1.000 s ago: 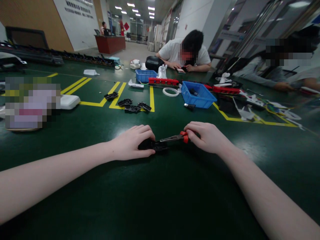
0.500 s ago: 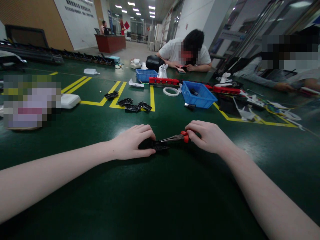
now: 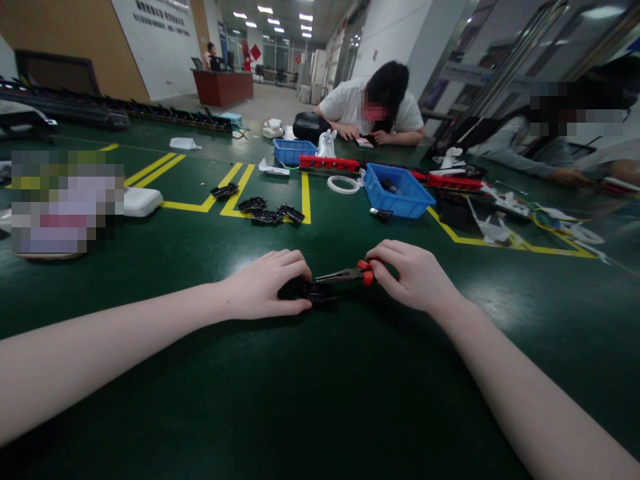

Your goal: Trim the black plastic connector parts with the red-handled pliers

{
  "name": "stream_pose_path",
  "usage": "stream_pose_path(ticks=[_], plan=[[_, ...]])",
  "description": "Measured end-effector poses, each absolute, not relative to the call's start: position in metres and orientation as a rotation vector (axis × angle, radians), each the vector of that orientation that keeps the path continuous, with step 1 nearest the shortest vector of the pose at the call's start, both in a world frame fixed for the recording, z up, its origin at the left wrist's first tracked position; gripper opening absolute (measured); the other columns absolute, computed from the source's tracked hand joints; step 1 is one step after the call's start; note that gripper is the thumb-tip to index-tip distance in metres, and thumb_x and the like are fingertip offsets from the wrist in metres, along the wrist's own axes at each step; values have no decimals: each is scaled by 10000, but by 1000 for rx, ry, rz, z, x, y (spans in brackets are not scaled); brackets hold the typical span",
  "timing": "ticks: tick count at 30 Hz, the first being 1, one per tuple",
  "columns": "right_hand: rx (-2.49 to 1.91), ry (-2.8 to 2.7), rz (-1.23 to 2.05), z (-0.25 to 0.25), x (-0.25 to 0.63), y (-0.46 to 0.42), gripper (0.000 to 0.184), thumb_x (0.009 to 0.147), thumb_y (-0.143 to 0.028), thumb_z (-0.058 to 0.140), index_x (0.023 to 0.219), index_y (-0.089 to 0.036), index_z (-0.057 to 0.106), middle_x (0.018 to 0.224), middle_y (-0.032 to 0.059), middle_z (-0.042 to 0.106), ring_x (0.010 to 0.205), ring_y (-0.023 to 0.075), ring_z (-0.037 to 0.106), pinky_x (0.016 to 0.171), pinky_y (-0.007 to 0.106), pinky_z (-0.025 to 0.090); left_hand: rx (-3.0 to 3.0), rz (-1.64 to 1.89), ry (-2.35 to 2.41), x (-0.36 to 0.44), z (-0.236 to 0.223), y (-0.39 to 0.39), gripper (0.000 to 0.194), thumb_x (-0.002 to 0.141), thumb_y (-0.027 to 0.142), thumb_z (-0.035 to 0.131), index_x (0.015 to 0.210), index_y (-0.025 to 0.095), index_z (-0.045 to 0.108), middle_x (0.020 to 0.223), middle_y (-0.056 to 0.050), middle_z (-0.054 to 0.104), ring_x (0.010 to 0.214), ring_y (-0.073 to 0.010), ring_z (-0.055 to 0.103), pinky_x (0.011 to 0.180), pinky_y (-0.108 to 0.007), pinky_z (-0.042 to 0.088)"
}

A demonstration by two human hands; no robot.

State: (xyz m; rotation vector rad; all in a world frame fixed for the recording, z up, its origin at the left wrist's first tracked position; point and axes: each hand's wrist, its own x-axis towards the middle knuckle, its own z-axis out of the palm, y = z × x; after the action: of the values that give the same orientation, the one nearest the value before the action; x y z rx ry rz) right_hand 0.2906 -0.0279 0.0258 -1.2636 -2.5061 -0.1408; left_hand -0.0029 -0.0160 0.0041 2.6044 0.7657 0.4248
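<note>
My left hand (image 3: 270, 285) is closed around a small black plastic part (image 3: 323, 293) and holds it down on the green table. Its left end is hidden by my fingers. My right hand (image 3: 407, 273) grips needle-nose pliers (image 3: 345, 275) by their red handles. The jaws point left and lie just over the top edge of the black part, close to my left fingertips. Whether the tips touch the part, I cannot tell. Several similar black parts (image 3: 267, 217) lie farther back, between yellow tape lines.
A blue bin (image 3: 397, 193) stands behind my right hand, with a small black piece (image 3: 381, 214) before it and a white ring (image 3: 343, 185) beside it. A red strip (image 3: 329, 163) runs behind. Across the table a person (image 3: 373, 110) leans over a phone; another sits at the right.
The pliers have shifted slightly left, their tips now nearer my left fingers. My left hand and the black part stay in place.
</note>
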Motion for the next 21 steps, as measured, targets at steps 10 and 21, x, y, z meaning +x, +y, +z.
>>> stream_pose_path(ticks=[10, 21], plan=[[-1245, -2470, -136, 17, 272, -33, 261, 951, -286, 414, 895, -167, 639, 888, 90, 672, 777, 202, 604, 695, 340, 446, 2611, 432, 763, -2, 2, -14, 305, 875, 437, 645, 1047, 193, 578, 1069, -56, 593, 975, -244, 570, 856, -388, 461], [-1179, -2436, -132, 19, 274, -33, 251, 958, -282, 419, 907, -167, 636, 883, 82, 671, 784, 198, 608, 706, 336, 461, 2611, 430, 753, -2, 2, -14, 302, 886, 430, 643, 1058, 190, 578, 1085, -47, 596, 978, -230, 563, 836, -372, 456]])
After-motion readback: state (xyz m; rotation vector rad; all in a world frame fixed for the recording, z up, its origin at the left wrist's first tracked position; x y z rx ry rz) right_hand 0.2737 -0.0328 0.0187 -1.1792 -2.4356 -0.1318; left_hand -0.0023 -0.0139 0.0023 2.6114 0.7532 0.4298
